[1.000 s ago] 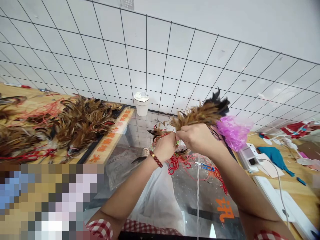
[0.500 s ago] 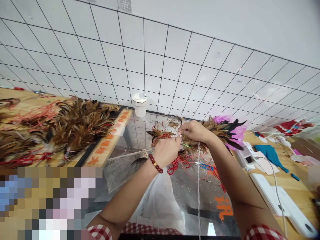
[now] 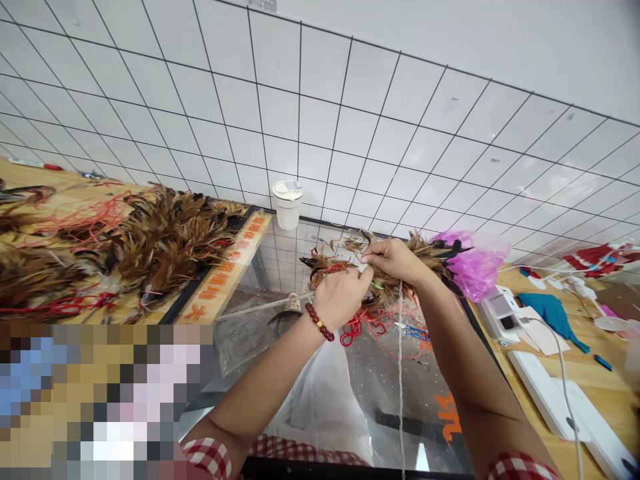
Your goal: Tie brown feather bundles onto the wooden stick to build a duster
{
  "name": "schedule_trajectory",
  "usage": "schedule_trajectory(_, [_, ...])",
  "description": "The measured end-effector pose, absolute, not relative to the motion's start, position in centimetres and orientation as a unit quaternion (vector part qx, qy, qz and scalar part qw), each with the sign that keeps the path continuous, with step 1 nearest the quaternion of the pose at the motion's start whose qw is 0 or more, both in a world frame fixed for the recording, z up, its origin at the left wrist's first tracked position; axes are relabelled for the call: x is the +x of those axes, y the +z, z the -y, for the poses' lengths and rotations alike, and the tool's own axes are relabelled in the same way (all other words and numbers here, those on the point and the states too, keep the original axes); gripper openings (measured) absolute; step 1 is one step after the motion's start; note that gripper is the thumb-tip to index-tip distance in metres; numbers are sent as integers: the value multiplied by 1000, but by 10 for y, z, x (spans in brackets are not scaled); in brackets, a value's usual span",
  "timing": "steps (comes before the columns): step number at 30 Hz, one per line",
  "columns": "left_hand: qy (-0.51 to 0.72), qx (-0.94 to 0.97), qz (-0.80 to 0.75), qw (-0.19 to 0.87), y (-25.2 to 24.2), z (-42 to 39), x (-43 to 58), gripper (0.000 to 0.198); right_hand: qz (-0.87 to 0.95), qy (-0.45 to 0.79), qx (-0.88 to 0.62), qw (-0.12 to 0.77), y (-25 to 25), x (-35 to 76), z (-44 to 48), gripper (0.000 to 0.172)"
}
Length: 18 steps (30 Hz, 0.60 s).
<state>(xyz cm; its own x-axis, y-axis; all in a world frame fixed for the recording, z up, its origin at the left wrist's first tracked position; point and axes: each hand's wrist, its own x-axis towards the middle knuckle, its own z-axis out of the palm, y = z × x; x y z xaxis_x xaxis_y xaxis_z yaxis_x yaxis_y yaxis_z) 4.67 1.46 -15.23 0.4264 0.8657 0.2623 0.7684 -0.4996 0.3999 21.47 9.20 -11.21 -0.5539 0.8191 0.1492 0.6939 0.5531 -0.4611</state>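
Both hands meet over a bundle of brown and black feathers [image 3: 433, 252] on the glass tabletop [image 3: 373, 390]. My left hand [image 3: 339, 297], with a red bead bracelet [image 3: 319, 323] on its wrist, has its fingers closed close to the right fingertips. A small white piece [image 3: 363, 268] shows where the fingertips meet; my right hand [image 3: 395, 259] pinches it from above. Whether the left fingers grip it too is hidden. Beneath the hands lie tangled red cords [image 3: 353, 330] and blue-handled snips [image 3: 415, 332]. A white cord [image 3: 401, 373] hangs down beside the right forearm.
A lidded white cup [image 3: 288, 208] stands against the tiled wall. More feathers [image 3: 170, 240] with red cords cover the wooden table at left. To the right are purple plastic [image 3: 475, 270], a white device [image 3: 500, 315], teal cloth [image 3: 550, 317] and white slabs [image 3: 545, 393].
The view has shifted slightly, so most things appear a little further right. My hands stay together over the feathers, and the white piece between the fingertips shows more plainly.
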Motion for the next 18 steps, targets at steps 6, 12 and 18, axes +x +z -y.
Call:
schedule_trajectory(6, [170,856,-484,71,-144,-16,38,37,808,220,-500,219,-105,224,-92,21])
schedule_trajectory(12, [79,869,-480,96,-131,-27,-4,25,712,163,-638,245,-94,295,-91,31])
schedule_trajectory(18, [133,876,-377,268,-119,-34,-45,23,681,312,-626,215,-135,351,-89,24])
